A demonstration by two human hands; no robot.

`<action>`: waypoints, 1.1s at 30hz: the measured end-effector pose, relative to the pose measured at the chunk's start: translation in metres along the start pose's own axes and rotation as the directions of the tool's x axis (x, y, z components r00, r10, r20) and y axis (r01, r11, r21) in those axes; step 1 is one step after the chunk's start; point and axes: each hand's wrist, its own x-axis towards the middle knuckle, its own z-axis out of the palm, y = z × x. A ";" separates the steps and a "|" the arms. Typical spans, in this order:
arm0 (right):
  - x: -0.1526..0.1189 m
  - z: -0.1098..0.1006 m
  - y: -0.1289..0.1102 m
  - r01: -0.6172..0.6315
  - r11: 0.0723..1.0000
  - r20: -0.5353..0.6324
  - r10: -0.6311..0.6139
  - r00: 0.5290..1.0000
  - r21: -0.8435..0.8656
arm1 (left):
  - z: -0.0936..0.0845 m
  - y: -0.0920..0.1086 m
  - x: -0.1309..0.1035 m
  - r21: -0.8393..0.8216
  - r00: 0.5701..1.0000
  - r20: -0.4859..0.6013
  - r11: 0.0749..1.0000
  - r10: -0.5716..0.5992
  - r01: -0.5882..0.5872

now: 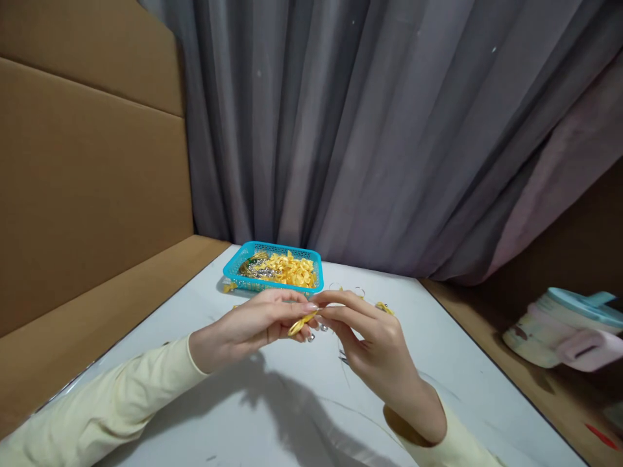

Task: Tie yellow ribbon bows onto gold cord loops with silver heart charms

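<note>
Presently, left hand (260,321): I see its fingers pinching a yellow piece (302,323) above the white surface (455,344).
Right hand (377,337): fingers bent close at the piece's right end; I cannot tell whether they grip it.
Blue basket (285,247): far, beyond the hands, holding yellow petals (292,269).
Lidded cup (530,331): right of the surface.

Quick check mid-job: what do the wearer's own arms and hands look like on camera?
Both arms wear long, pale yellow sleeves; the left sleeve creases along the forearm, and the right sleeve opens loosely near the wrist. The left hand and right hand are bare, without gloves.
</note>
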 end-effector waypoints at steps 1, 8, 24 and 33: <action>0.000 0.000 0.000 0.017 1.000 -0.014 -0.017 1.000 0.003 | -0.001 0.001 0.001 -0.024 1.000 0.002 0.999 -0.022 0.022; 0.006 -0.009 -0.007 -0.200 0.954 0.035 0.197 0.980 0.223 | -0.002 0.002 0.000 0.002 0.999 -0.014 0.999 -0.044 0.044; 0.006 -0.017 -0.005 -0.224 0.936 0.086 0.208 0.974 0.271 | 0.000 0.013 -0.013 0.439 0.987 -0.027 0.889 0.157 -0.130; 0.008 -0.017 -0.006 0.036 0.978 0.066 -0.050 0.997 0.208 | 0.002 0.012 -0.014 0.279 0.999 0.032 0.960 -0.001 -0.008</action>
